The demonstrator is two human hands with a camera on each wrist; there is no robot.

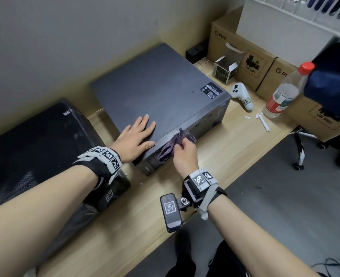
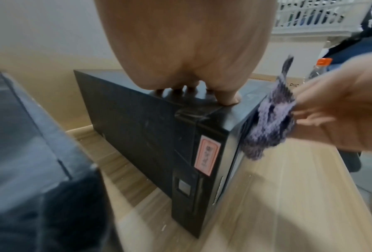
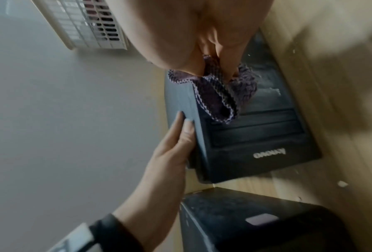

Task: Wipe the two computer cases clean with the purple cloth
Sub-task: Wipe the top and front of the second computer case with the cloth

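A dark grey computer case (image 1: 155, 92) lies flat on the wooden desk (image 1: 235, 140). My left hand (image 1: 137, 134) rests flat on its top near the front edge, fingers straight. The right hand (image 1: 184, 154) grips the purple cloth (image 1: 171, 146) and presses it against the case's front panel (image 3: 256, 133). In the left wrist view the cloth (image 2: 269, 119) hangs against that front face. A second, black computer case (image 1: 31, 154) stands to the left, partly under my left forearm.
Cardboard boxes (image 1: 251, 56) line the back right, with a small open box (image 1: 225, 70), a white controller (image 1: 243, 94), a red-capped water bottle (image 1: 285, 94) and white scraps (image 1: 264, 121) on the desk. A white basket (image 1: 304, 9) sits above. An office chair base (image 1: 300, 148) stands on the floor at right.
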